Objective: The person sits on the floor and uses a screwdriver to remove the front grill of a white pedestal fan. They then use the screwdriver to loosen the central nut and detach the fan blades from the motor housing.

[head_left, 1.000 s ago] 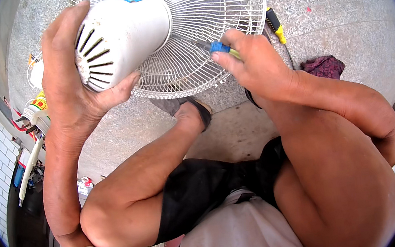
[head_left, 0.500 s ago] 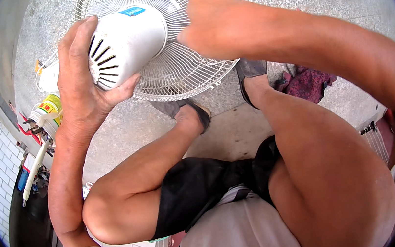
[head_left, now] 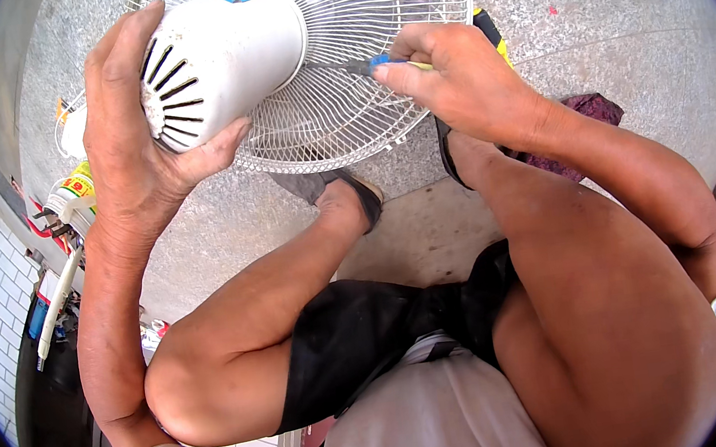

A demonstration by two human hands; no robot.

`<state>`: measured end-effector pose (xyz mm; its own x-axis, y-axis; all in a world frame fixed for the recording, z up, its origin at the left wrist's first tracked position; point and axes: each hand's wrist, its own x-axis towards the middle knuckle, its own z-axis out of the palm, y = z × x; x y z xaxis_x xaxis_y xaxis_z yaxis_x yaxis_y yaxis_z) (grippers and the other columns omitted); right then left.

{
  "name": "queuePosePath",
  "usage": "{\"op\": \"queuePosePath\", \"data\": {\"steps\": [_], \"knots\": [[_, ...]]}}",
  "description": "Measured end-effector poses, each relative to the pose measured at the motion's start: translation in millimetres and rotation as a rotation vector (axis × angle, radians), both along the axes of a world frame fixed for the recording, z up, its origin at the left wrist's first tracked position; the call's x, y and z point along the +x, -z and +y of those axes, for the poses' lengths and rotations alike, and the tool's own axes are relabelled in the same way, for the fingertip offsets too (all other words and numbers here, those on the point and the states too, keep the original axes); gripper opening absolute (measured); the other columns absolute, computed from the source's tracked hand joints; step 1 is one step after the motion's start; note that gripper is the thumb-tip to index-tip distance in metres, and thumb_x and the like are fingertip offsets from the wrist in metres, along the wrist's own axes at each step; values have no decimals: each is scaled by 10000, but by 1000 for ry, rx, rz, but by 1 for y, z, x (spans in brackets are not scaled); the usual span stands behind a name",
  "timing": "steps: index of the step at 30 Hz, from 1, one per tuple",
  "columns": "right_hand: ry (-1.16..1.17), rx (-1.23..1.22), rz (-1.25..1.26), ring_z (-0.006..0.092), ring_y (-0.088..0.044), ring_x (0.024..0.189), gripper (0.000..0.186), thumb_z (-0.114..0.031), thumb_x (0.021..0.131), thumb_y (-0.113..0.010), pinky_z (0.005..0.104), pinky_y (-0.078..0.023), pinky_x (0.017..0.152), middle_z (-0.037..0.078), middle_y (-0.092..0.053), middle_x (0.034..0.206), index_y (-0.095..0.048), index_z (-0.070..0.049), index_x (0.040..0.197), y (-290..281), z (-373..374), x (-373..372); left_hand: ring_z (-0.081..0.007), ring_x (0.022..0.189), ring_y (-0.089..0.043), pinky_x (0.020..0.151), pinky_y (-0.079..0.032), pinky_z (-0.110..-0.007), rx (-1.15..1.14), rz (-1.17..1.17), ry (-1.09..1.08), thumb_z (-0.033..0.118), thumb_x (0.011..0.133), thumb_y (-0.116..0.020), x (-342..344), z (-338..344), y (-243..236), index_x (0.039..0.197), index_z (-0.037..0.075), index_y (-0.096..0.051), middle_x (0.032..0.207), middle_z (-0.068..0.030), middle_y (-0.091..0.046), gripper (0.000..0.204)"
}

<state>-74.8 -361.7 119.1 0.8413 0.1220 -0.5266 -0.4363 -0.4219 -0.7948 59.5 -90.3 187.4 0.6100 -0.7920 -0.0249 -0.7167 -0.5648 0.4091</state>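
Motor housing [head_left: 252, 53], white and slotted at its rounded end, sits up and to my left, tilted, its wide rim against the wire guard [head_left: 321, 143] of the fan. My left hand [head_left: 135, 117] is spread in a broad curve around the slotted end, fingers over the far side and thumb along the near side, so it has hold of the housing. My right hand [head_left: 461, 77] is drawn in tight, thumb and fingers pinching a slim tool [head_left: 380, 62] by its blue-and-yellow handle. Its shaft points left to the housing's rim; whether the tip touches or seats in anything, I cannot tell.

I judge the step in hand to be tool work at that rim, with my left side bracing. The next move seems to call for a steady housing, a well-lined-up tip and light pressure, since a slip could carry it into the wires.
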Motion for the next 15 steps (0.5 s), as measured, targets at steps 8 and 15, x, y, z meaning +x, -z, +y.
{"op": "queuePosePath", "data": {"steps": [8,15], "knots": [[-71,-174,-162,304,-663,678,309,-285,949,-694,415,-524,635,172,-658,707,-649,20,954,2,14,-6,-358,1259,-563,1067,-483,-448,1,-9,-5,450,664,-911,-1,-2,0,1470,48,-469,1386,-206,-529,1003],[85,-292,-210,257,-654,653,343,-331,975,-682,420,-522,646,116,-653,699,-639,9,998,-10,-42,-12,-368,1271,-555,1074,-478,-455,-4,17,-38,427,653,-911,-1,-1,-2,1472,51,-466,1384,-210,-531,1005]]}}
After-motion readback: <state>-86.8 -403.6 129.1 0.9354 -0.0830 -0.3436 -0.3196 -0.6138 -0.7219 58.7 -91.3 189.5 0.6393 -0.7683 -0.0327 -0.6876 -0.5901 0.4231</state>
